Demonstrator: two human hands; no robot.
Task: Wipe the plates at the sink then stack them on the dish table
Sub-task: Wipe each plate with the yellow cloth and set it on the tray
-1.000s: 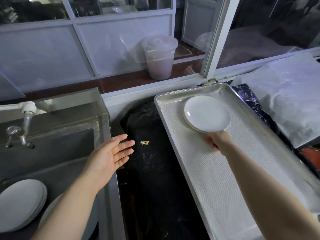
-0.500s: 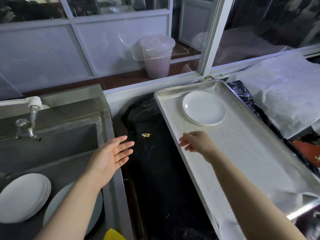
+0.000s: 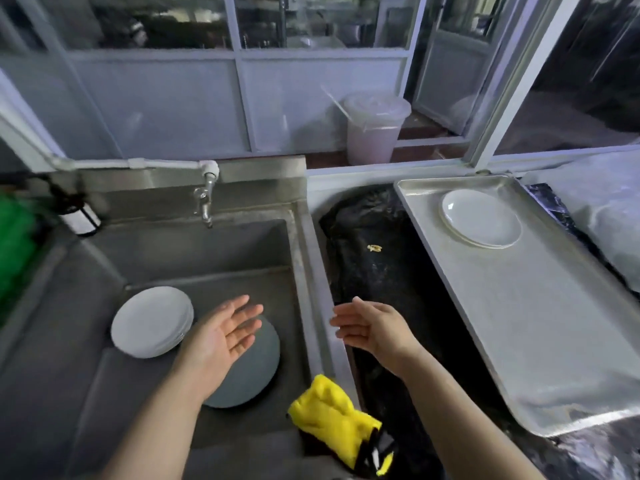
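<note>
Inside the sink [image 3: 304,237], a stack of white plates [image 3: 152,320] sits left. The left hand [image 3: 221,336] has drifted over the sink's grey plate [image 3: 249,368], fingers spread, empty. The right hand [image 3: 372,329] pulled back from the tray [image 3: 540,323], now just right of the sink, relaxed and empty; wiped plates [image 3: 481,218] stay stacked on the tray.

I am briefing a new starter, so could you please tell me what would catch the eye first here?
The bright yellow cloth draped over the sink's front right corner stands out most. Two bare open hands, left and right, hover over the sink, where white plates wait; more plates are stacked on the metal tray.
</note>
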